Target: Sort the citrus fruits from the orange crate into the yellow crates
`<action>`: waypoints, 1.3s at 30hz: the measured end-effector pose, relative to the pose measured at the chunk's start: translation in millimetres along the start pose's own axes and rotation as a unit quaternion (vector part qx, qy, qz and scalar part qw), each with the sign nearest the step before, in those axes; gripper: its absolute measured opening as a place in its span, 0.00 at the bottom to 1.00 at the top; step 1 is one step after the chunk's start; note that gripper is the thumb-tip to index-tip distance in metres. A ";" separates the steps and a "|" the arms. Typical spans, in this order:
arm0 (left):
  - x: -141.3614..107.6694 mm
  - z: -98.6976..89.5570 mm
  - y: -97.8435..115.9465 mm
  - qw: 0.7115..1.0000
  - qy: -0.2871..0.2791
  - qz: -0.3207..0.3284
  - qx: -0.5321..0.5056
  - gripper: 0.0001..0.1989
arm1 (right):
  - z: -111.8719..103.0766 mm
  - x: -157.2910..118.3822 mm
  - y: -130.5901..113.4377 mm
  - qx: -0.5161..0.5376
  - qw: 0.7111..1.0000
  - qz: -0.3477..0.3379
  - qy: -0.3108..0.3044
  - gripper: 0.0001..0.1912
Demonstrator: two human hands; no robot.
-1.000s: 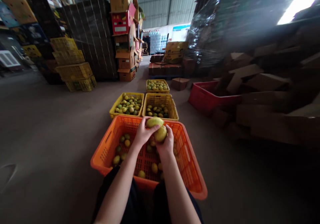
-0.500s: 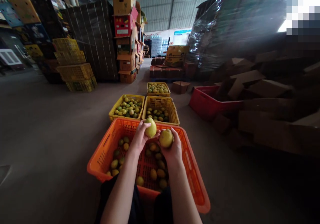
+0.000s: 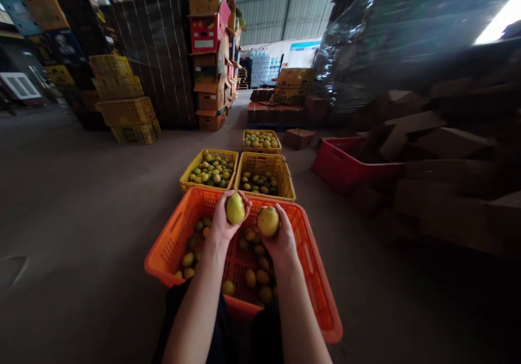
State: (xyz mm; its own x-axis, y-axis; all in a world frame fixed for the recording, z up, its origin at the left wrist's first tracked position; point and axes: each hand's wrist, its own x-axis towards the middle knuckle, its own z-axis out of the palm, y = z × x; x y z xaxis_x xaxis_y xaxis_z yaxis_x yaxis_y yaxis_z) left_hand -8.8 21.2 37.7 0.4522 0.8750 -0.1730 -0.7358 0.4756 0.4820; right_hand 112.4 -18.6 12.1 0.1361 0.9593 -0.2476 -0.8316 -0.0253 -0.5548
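My left hand is wrapped round a yellow-green lemon, its palm turned up and fingers curled behind the fruit. Beside it, my right hand grips a rounder yellow lemon from the right side. Both fruits are held above a large orange crate, a small gap between them. Inside that crate lie loose green and yellow lemons, in a group on each side; my forearms hide part of them.
Beyond the orange crate stand a left yellow crate, a right yellow crate and a farther yellow crate, all holding lemons. To the right are a red crate and cardboard pieces. Stacked boxes rise behind.
My left hand has moved slightly left and turned its lemon, widening the gap between the two fruits. My right hand still holds its lemon. The view has shifted a little.
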 end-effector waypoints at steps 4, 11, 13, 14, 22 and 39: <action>0.8 -1.9 0.2 0.999 -0.036 -0.005 0.026 0.05 | -2.3 4.3 3.3 -0.003 1.000 0.008 0.004 0.11; 1.4 -2.8 -1.8 0.996 -0.039 0.033 0.067 0.06 | -2.9 5.5 2.8 -0.001 1.000 0.019 0.013 0.11; 3.0 -2.9 -2.7 0.997 -0.020 0.034 0.068 0.06 | -2.6 5.4 2.7 0.001 1.000 0.024 0.016 0.11; 3.9 -2.9 -3.2 0.997 -0.006 0.034 0.067 0.06 | -2.5 5.4 2.7 0.002 1.000 0.024 0.016 0.11; 10.8 -4.6 -7.7 0.996 0.090 0.013 0.005 0.07 | 0.0 -1.3 -0.3 0.018 0.999 -0.011 -0.034 0.12; 17.8 -9.1 -12.5 0.982 0.093 -0.025 -0.162 0.12 | 5.8 -1.2 7.5 0.037 0.998 0.000 -0.057 0.11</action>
State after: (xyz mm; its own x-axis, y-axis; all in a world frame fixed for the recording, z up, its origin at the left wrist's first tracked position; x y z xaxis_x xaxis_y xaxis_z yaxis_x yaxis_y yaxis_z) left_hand 3.9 31.6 20.8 0.4131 0.8372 -0.3584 -0.8507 0.4952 0.1762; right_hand 102.8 -18.3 12.8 0.0766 0.9852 -0.1531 -0.8693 -0.0092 -0.4943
